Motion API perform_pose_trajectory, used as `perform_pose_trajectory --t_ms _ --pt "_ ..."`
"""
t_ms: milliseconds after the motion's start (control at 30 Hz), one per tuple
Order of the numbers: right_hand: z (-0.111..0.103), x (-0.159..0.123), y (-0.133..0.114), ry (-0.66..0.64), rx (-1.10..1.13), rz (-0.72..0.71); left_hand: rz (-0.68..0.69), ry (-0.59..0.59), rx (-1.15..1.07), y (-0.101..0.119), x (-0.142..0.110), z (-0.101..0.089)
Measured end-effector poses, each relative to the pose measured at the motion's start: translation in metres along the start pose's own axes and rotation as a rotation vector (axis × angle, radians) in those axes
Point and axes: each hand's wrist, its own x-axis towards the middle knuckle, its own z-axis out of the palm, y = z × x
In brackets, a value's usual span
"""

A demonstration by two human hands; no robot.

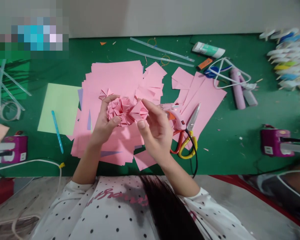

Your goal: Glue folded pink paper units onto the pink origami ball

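My left hand (103,121) is curled round a ball of folded pink paper pieces (118,110), held above the table. My right hand (156,128) pinches one folded pink piece (139,111) between thumb and fingers and presses it against the right side of that ball. A small folded pink piece (105,93) lies on the paper just behind my left hand. Under both hands spreads a pile of pink paper sheets (115,76).
On the green table (227,146) lie a pink glue gun (173,115), scissors with red and yellow handles (188,136), a light green sheet (58,108) with a blue pen (57,130), glue sticks (160,55), a tube (208,49) and purple devices at both edges (275,142).
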Motion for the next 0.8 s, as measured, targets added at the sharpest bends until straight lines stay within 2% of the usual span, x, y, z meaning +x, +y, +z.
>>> perform_pose_trajectory --t_ms 67,300,567,667,800 --pt "0.004 -0.002 0.001 -0.021 -0.018 -0.004 0.038 0.006 -0.017 -0.002 -0.001 0.003" --pt "0.008 -0.001 0.003 0.009 -0.041 -0.029 0.032 -0.027 -0.049 -0.007 -0.003 0.003" --pt "0.014 -0.005 0.015 0.016 -0.090 -0.049 0.176 -0.040 0.106 -0.016 0.001 -0.002" --pt "0.012 -0.003 0.017 -0.039 -0.099 -0.030 0.225 -0.060 0.106 -0.018 0.001 -0.003" --pt "-0.003 0.010 0.013 -0.152 -0.177 -0.044 0.191 -0.015 0.162 -0.017 0.000 -0.001"
